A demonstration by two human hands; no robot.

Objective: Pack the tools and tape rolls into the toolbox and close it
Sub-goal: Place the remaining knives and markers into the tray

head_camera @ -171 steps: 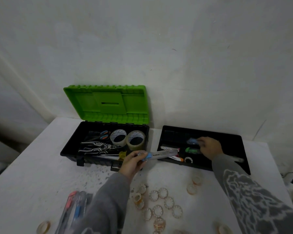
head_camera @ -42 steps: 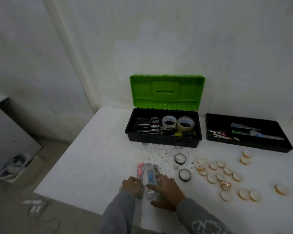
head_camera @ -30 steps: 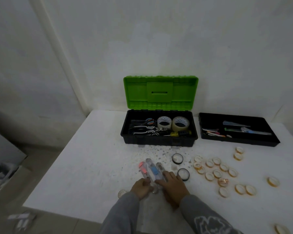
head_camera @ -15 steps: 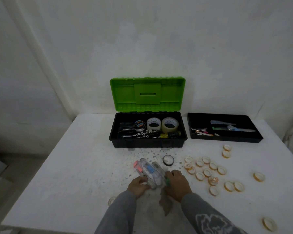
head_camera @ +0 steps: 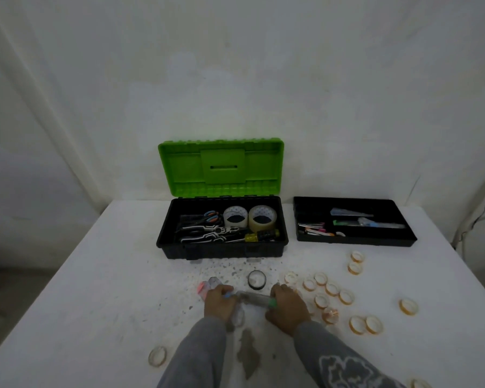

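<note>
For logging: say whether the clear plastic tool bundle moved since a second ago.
Yes: the clear plastic tool bundle turned from pointing at the green-lidded black toolbox to lying along its front.

A clear-cased cutter [head_camera: 252, 297] lies crosswise, ends gripped by the left hand [head_camera: 219, 302] and right hand [head_camera: 286, 306]. Just beyond the fingers [head_camera: 278, 288] stands a dark-rimmed tape roll [head_camera: 256, 279]; farther on, the black toolbox [head_camera: 221, 249] sits open, green lid [head_camera: 220, 166] upright. Amber rolls [head_camera: 331, 289] scatter rightward.

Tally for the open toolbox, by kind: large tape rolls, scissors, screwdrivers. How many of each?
Large tape rolls: 2
Scissors: 1
Screwdriver: 1
Total: 4
The overlapping black-and-white pliers are left out; their number is unclear.
</note>
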